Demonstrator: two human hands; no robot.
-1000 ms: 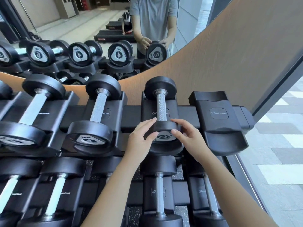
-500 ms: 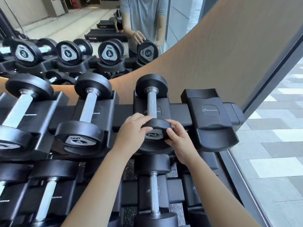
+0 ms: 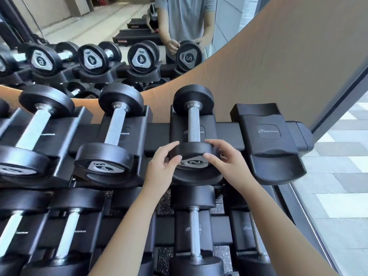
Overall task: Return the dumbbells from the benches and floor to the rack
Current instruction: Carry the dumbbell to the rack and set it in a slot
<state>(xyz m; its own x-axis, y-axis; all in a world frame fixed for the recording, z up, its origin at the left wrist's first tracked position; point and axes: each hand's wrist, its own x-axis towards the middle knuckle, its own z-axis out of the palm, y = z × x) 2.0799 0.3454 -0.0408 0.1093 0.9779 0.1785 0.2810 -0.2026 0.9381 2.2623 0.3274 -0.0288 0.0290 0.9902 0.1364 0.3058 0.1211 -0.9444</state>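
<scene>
A small black dumbbell (image 3: 194,124) marked 2 lies in the third cradle of the rack's (image 3: 159,134) top row, its knurled handle pointing away from me. My left hand (image 3: 161,168) holds the left side of its near head, fingers on the rim and thumb at the face plate. My right hand (image 3: 229,164) holds the right side of the same head in the same way. The far head rests against the cradle's back.
An empty cradle (image 3: 266,132) sits just right of the dumbbell at the rack's end. A dumbbell marked 4 (image 3: 114,128) and a larger one (image 3: 33,128) lie to the left. More dumbbells (image 3: 194,232) fill the lower row. A mirror (image 3: 119,26) stands behind, a glass wall at the right.
Both hands stay on the near head. My left fingers have slid from on top of it to its left rim. The dumbbell has not left its cradle.
</scene>
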